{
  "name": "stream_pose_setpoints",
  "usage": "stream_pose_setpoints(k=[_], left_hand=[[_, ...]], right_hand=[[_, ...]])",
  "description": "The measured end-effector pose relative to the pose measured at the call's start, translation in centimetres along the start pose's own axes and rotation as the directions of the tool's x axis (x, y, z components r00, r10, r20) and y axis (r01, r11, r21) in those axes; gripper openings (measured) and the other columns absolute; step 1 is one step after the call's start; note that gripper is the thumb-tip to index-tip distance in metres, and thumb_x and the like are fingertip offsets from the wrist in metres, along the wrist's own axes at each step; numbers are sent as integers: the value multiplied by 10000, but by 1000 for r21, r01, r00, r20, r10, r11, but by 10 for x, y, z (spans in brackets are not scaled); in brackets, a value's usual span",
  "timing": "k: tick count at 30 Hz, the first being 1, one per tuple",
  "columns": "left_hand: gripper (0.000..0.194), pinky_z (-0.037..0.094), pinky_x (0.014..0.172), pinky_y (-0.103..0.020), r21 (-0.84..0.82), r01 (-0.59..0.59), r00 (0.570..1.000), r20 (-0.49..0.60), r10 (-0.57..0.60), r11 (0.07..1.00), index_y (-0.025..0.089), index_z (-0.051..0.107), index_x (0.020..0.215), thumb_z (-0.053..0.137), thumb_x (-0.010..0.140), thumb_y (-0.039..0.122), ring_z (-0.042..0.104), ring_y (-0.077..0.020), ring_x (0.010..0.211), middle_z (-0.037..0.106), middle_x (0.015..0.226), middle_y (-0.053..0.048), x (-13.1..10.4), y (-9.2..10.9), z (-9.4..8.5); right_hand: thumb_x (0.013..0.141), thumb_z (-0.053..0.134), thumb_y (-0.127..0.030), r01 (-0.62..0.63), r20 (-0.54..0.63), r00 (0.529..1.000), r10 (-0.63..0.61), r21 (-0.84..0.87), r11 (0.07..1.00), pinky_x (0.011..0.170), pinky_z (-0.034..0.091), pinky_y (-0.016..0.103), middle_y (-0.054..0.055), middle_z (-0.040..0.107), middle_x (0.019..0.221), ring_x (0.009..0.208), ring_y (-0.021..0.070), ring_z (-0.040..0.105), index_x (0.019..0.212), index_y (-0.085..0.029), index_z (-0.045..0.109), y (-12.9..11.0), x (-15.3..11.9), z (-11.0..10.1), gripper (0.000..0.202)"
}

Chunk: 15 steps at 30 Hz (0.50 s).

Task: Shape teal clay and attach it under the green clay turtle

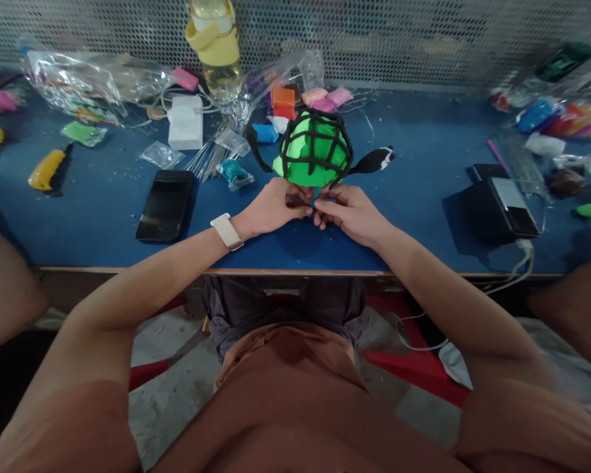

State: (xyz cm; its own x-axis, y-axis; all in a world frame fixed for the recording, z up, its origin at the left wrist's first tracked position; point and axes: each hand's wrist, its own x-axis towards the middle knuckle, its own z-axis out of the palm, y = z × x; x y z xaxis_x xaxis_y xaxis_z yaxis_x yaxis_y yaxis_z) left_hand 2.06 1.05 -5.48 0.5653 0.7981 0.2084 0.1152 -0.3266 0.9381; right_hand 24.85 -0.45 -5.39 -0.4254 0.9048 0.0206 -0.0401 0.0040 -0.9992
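A bright green domed clay figure (pixel 315 154) with a black grid over it, like a turtle shell, is held up in front of me over the blue table. Black limb-like pieces stick out at both sides, the right one (pixel 374 160) with a white-marked tip. My left hand (pixel 282 205) is closed at the figure's lower left edge, thumb and fingers pinched. From the other side, my right hand (pixel 349 211) is closed at its lower right edge. Between the fingertips shows a narrow teal strip (pixel 316 196). The figure's underside and some fingers are hidden.
A black phone (pixel 165 205) and a yellow cutter (pixel 48 169) lie left on the blue table (pixel 414 217). Thin wires (pixel 209 151), clay packets (pixel 283 98) and a bottle (pixel 219 56) stand behind. A cabled dark box (pixel 502 203) is right. Other people's arms (pixel 4 289) flank me.
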Motion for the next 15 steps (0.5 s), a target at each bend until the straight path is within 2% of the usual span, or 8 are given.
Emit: stream_pose_setpoints(k=[3, 7, 11, 15], left_hand=[[61, 699, 830, -361, -27, 24, 1000, 1, -24, 999, 151, 753, 968, 805, 956, 179, 834, -235, 909, 841, 948, -103, 1, -2, 1], [84, 704, 823, -340, 5, 37, 999, 18, -38, 999, 139, 758, 955, 805, 969, 207, 824, -212, 883, 838, 925, -103, 0, -2, 0], [120, 724, 842, -333, 1, 36, 999, -22, -36, 999, 140, 748, 1029, 817, 953, 203, 823, -206, 930, 838, 1028, -111, 0, 0, 0], [118, 744, 848, -351, 9, 64, 996, -56, -64, 998, 131, 754, 1047, 800, 963, 199, 821, -211, 941, 835, 1082, -126, 0, -1, 1]], right_hand=[[788, 1060, -690, 43, 0, 999, -44, -76, 996, 580, 606, 290, 6, 746, 766, 636, 152, 690, 952, -215, 791, -1, -1, 0, 570], [801, 1043, -713, 51, -8, 999, -53, -108, 993, 576, 598, 305, -3, 720, 707, 606, 156, 664, 928, -228, 774, 0, -1, 1, 570], [772, 1069, -688, 55, -20, 998, -57, -80, 995, 619, 642, 335, 11, 744, 797, 660, 176, 701, 924, -232, 772, 3, -1, -1, 564], [752, 1100, -619, 60, -23, 998, -63, -120, 991, 703, 688, 384, 36, 772, 912, 737, 206, 744, 999, -228, 798, 5, -3, -4, 553]])
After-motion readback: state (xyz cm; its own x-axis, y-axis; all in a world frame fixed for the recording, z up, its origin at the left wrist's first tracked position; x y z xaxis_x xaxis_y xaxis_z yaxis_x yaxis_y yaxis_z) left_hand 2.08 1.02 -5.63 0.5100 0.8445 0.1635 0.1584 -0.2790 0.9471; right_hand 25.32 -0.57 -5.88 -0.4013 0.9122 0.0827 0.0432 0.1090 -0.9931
